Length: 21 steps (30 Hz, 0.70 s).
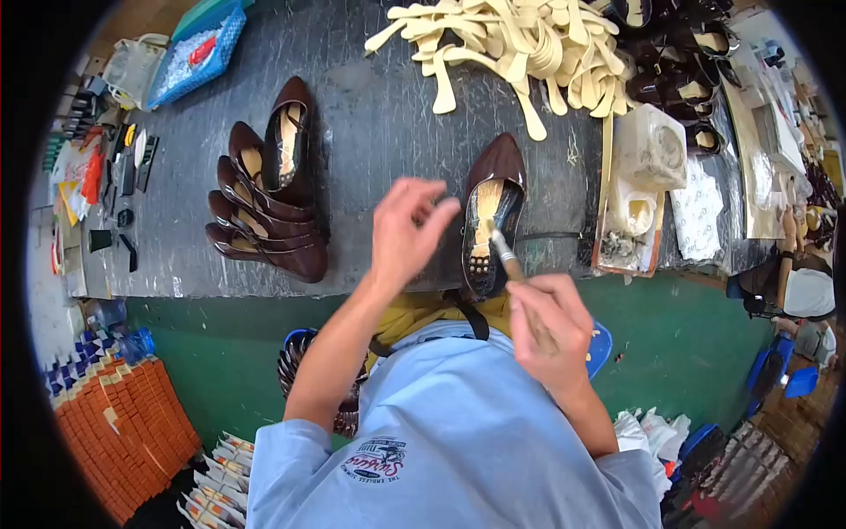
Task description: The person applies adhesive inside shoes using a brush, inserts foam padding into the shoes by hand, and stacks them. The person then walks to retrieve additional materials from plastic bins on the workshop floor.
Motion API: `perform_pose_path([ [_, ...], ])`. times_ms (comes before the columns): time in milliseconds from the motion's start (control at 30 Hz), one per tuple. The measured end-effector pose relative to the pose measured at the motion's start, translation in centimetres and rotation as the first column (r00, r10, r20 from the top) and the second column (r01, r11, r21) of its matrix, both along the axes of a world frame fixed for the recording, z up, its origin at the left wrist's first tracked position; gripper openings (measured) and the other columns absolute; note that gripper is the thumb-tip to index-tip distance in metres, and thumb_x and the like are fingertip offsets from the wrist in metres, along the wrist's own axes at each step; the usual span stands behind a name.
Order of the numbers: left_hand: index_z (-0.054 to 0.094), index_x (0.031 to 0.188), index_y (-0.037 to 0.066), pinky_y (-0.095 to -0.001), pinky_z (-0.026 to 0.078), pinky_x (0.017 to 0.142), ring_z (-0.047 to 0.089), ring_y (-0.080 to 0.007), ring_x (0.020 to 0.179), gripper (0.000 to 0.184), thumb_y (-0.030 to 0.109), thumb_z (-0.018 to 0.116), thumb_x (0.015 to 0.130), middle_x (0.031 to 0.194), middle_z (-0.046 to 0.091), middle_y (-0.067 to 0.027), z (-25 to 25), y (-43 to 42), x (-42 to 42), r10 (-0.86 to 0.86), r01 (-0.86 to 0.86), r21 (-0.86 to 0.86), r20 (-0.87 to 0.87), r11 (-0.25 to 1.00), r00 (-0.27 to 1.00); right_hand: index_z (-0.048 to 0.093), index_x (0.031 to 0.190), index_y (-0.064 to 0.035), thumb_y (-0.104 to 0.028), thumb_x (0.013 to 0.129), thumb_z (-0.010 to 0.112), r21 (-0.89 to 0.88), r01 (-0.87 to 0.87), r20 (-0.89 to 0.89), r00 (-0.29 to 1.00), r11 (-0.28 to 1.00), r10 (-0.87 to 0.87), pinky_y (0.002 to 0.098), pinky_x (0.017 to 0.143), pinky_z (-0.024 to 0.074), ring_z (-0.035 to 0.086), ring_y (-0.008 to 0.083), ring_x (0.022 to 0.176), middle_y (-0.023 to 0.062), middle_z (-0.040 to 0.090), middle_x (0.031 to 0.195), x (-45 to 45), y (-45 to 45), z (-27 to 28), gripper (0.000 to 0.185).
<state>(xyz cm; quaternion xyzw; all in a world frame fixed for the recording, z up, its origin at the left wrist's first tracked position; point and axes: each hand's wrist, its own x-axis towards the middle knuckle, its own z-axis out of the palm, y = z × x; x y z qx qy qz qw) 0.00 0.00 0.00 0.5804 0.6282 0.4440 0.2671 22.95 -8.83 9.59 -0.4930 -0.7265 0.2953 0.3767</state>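
Note:
A dark brown pointed shoe [497,163] lies on the black table in front of me, toe facing away, its inside showing a pale strip and dark dots at the heel. My right hand [553,326] grips a brush [505,256] by its wooden handle, the bristles over the shoe's opening. Whether they touch the inner sole I cannot tell. Just left of the shoe, my left hand [410,227] hovers slightly blurred, thumb and fingers apart and loosely bent, holding nothing. Farther left, several similar shoes [273,207] are nested in a row, with one on top.
Beige insoles [520,44] are heaped at the table's back. On the right, a tray [602,207] holds a whitish container [650,145], near more dark shoes [692,88]. A blue basket [198,53] stands back left. Another person [804,286] is at far right.

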Motion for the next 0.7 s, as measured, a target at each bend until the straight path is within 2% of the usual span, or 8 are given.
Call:
perform_pose_path([
  [33, 0.078, 0.106, 0.003, -0.0306, 0.056, 0.069, 0.069, -0.0188, 0.074, 0.023, 0.012, 0.086, 0.086, 0.099, 0.069, -0.0109, 0.1, 0.2, -0.2, 0.000, 0.000, 0.004, -0.006, 1.000, 1.000, 0.076, 0.107, 0.0031, 0.012, 0.083, 0.074, 0.047, 0.056, -0.019, 0.998, 0.997, -0.055, 0.0323, 0.070, 0.0556, 0.068, 0.0242, 0.080, 0.0147, 0.069, 0.101, 0.1, 0.0, 0.0, 0.027],
  [67, 0.075, 0.113, 0.003, -0.0385, 0.057, 0.074, 0.069, -0.0241, 0.081, 0.032, 0.013, 0.086, 0.085, 0.100, 0.068, -0.0120, -0.3, 2.6, -0.7, 0.012, -0.012, 0.001, -0.118, 1.000, 0.993, 0.076, 0.106, 0.0036, 0.013, 0.083, 0.074, 0.092, 0.111, -0.039, 0.993, 0.990, -0.108, 0.0314, 0.068, 0.0550, 0.068, 0.0238, 0.079, 0.0154, 0.069, 0.099, 0.2, 0.2, 0.0, 0.025],
  [167, 0.074, 0.117, 0.006, -0.0427, 0.058, 0.075, 0.070, -0.0310, 0.083, 0.034, 0.017, 0.083, 0.087, 0.100, 0.068, -0.0148, -1.2, 10.2, -0.1, 0.202, -0.078, 0.305, -0.397, 0.949, 0.895, 0.076, 0.105, 0.0044, 0.014, 0.082, 0.073, 0.171, 0.229, -0.083, 0.973, 0.958, -0.217, 0.0306, 0.068, 0.0542, 0.068, 0.0232, 0.079, 0.0163, 0.069, 0.097, 1.5, 0.4, 1.8, 0.024],
  [267, 0.072, 0.122, 0.007, -0.0511, 0.058, 0.082, 0.070, -0.0396, 0.092, 0.034, 0.018, 0.077, 0.089, 0.106, 0.068, -0.0173, -1.3, 12.6, 0.2, 0.155, -0.021, 0.237, -0.565, 0.971, 0.810, 0.076, 0.105, 0.0044, 0.014, 0.082, 0.072, 0.235, 0.272, -0.109, 0.961, 0.933, -0.252, 0.0305, 0.068, 0.0538, 0.068, 0.0235, 0.079, 0.0169, 0.070, 0.097, 2.3, -0.2, 2.1, 0.026],
  [367, 0.074, 0.118, 0.007, -0.0523, 0.058, 0.088, 0.071, -0.0416, 0.097, 0.028, 0.015, 0.069, 0.091, 0.106, 0.068, -0.0183, -1.4, 13.5, -0.7, -0.168, 0.189, -0.050, -0.710, 0.981, 0.684, 0.076, 0.106, 0.0042, 0.014, 0.083, 0.072, 0.247, 0.300, -0.117, 0.953, 0.922, -0.279, 0.0306, 0.068, 0.0537, 0.068, 0.0237, 0.079, 0.0171, 0.070, 0.097, 3.1, -0.5, 2.0, 0.026],
  [400, 0.076, 0.114, 0.004, -0.0515, 0.058, 0.090, 0.071, -0.0434, 0.099, 0.026, 0.011, 0.062, 0.092, 0.104, 0.070, -0.0203, -1.0, 13.5, -1.1, -0.244, 0.241, -0.107, -0.707, 0.965, 0.663, 0.076, 0.107, 0.0042, 0.014, 0.083, 0.072, 0.240, 0.309, -0.117, 0.950, 0.920, -0.289, 0.0307, 0.068, 0.0537, 0.068, 0.0237, 0.079, 0.0171, 0.070, 0.097, 3.2, -0.8, 1.8, 0.026],
  [600, 0.076, 0.109, 0.002, -0.0502, 0.057, 0.089, 0.071, -0.0430, 0.098, 0.022, 0.007, 0.060, 0.094, 0.100, 0.073, -0.0224, 3.0, 8.8, -3.4, -0.381, 0.371, -0.123, -0.491, 0.921, 0.784, 0.076, 0.106, 0.0046, 0.014, 0.083, 0.070, 0.201, 0.328, -0.180, 0.938, 0.923, -0.295, 0.0307, 0.069, 0.0533, 0.068, 0.0231, 0.080, 0.0169, 0.070, 0.096, 3.8, -0.6, 0.8, 0.025],
  [700, 0.076, 0.105, 0.004, -0.0468, 0.057, 0.080, 0.070, -0.0403, 0.090, 0.015, 0.010, 0.068, 0.094, 0.095, 0.071, -0.0181, 6.7, 3.6, -3.5, -0.374, 0.368, -0.135, -0.583, 0.920, 0.721, 0.076, 0.106, 0.0049, 0.014, 0.083, 0.070, 0.199, 0.349, -0.194, 0.930, 0.916, -0.312, 0.0303, 0.069, 0.0531, 0.068, 0.0225, 0.080, 0.0166, 0.070, 0.095, 4.4, -0.2, 0.7, 0.025],
])
